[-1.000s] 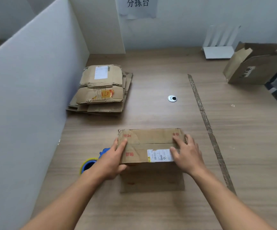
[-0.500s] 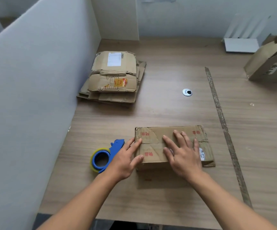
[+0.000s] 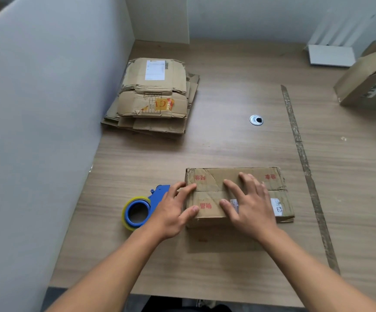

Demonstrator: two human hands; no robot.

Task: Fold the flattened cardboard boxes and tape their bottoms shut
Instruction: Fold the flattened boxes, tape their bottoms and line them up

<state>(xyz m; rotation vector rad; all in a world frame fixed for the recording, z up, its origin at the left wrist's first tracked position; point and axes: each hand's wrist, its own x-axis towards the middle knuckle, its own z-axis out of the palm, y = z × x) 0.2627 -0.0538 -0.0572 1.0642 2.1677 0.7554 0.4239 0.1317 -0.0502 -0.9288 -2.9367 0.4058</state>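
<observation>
A folded brown cardboard box (image 3: 214, 179) with red print stands on the wooden table (image 3: 227, 145), its two flaps closed on top. My right hand (image 3: 247, 203) lies flat on the flaps near the middle seam, fingers spread. My left hand (image 3: 173, 210) rests with straight fingers on the box's left edge. A blue tape dispenser (image 3: 141, 207) with a roll of clear tape lies on the table just left of my left hand, partly hidden by it. A stack of flattened cardboard boxes (image 3: 154, 95) lies at the back left.
A white partition (image 3: 36, 122) walls off the left side. An open brown box (image 3: 369, 84) stands at the far right, with a white rack (image 3: 331, 55) behind it. A strip of old tape (image 3: 304, 163) runs down the table, and a metal cable hole (image 3: 256, 120) sits mid-table.
My right hand slid from the box's right end to the middle of the flaps. My left hand stayed at the left edge. The camera tilted down and left, showing the whole dispenser.
</observation>
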